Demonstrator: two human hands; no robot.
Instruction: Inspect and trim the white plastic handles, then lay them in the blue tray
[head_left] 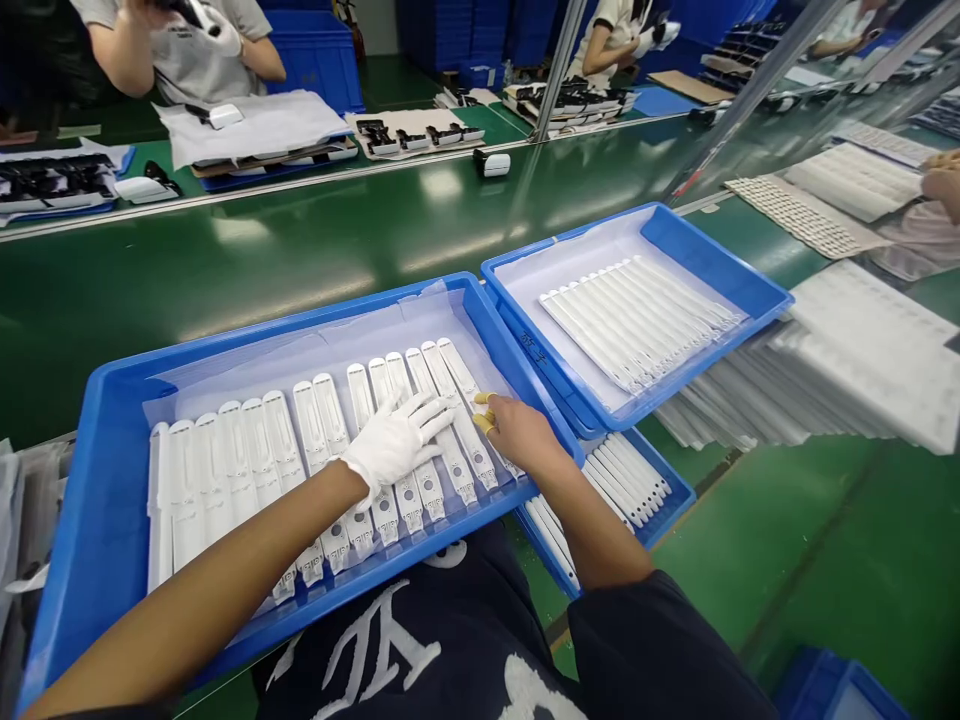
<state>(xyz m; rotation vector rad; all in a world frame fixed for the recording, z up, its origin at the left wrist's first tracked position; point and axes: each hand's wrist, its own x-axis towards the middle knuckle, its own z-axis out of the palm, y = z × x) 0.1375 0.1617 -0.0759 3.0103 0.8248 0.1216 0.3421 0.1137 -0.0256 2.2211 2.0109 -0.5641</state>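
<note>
A blue plastic tray (pixel 262 350) lined with clear film sits in front of me, holding a row of long white plastic strips (pixel 360 450) side by side. My left hand (pixel 397 445), in a white glove, lies flat on the strips with its fingers spread. My right hand (pixel 521 430) has yellow finger cots on its fingertips, which touch the right end of the row. Whether those fingers grip a strip, I cannot tell. A second blue tray (pixel 712 240) to the right holds a fanned bundle of white strips (pixel 637 320).
A third blue tray (pixel 664 495) with white strips lies partly under the second. A stack of white moulded sheets (pixel 862 370) overhangs the green bench (pixel 225 280) on the right. A co-worker's hand (pixel 941 180) rests at the right edge. Beyond a glass partition (pixel 420 165), other people work.
</note>
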